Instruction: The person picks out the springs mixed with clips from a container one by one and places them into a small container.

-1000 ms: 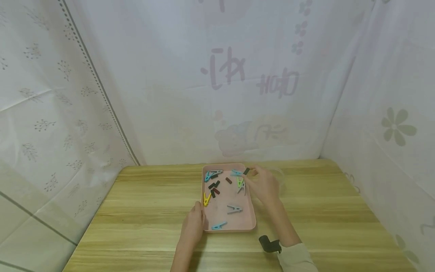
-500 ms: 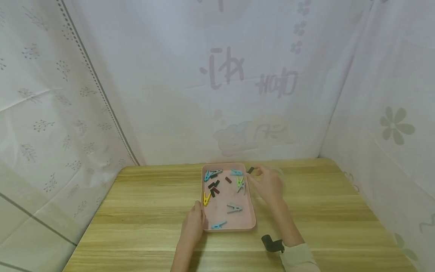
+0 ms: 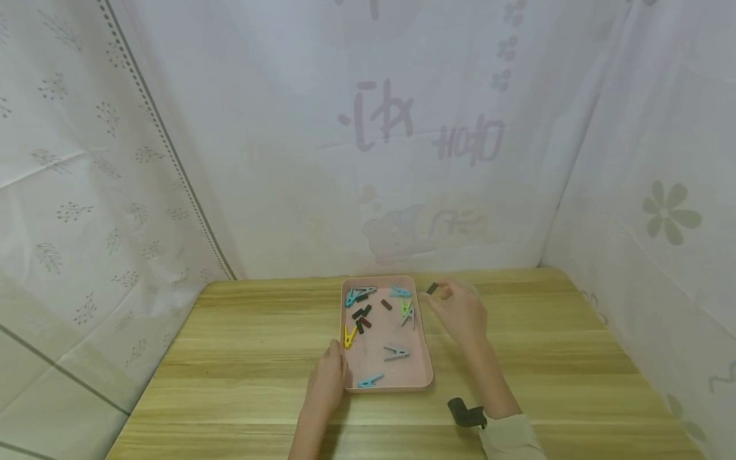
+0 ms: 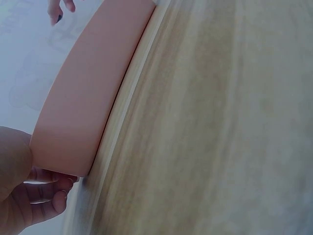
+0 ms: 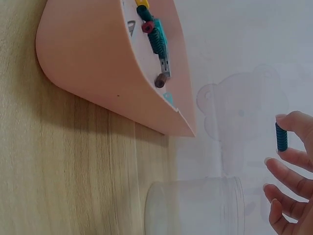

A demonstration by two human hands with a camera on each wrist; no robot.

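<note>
My right hand [image 3: 460, 314] pinches a small dark green ribbed cylinder [image 5: 281, 137] between thumb and index finger, its other fingers loosely bent. It is just past the right rim of a pink tray [image 3: 397, 377]. A clear round container [image 5: 195, 208] stands below that hand in the right wrist view. At the tray's near left side, my left hand [image 3: 328, 377] grips the tray wall. Inside the tray lie several clothespins, among them a yellow clothespin [image 3: 349, 337] and a grey clothespin [image 3: 397, 352]. A brown ribbed cylinder [image 3: 386, 305] and several dark ones lie there too.
The tray rests on a wood-grain table [image 3: 247, 358]. Behind the table's far edge hangs a pale printed curtain [image 3: 287, 160], with more cloth at both sides. A black wrist mount [image 3: 467, 414] sticks out from the right forearm, above the table.
My right hand has moved right, away from the tray's far right corner, carrying the dark green ribbed cylinder out past the rim. The left hand and the tray have stayed in place.
</note>
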